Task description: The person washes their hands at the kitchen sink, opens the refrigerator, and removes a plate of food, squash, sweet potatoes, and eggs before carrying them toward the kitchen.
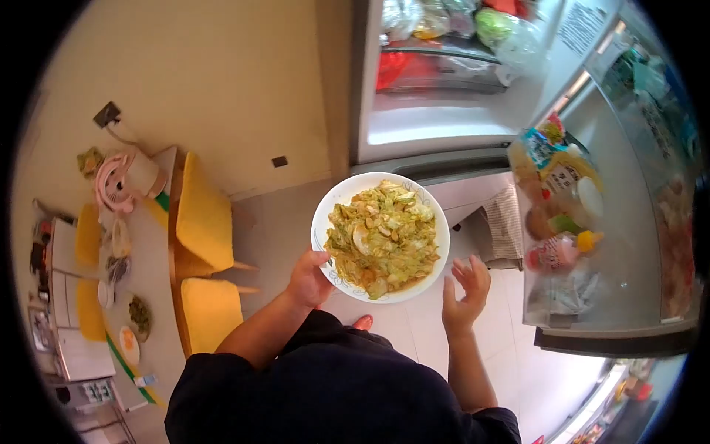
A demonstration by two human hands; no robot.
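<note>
A white plate with a leafy rim pattern is heaped with cooked cabbage. My left hand grips its left edge, thumb on the rim and the other fingers hidden underneath. Just off the plate's right side is my right hand, its fingers apart and nothing in them. In front of me stands a fridge with its door swung out to the right. Bagged food and a green cabbage sit on the upper shelf.
Bottles and jars, among them a pink bottle with a yellow cap, fill the door shelf at right. At left are yellow chairs and a dining table with dishes and a pink fan. A striped cloth hangs below the fridge.
</note>
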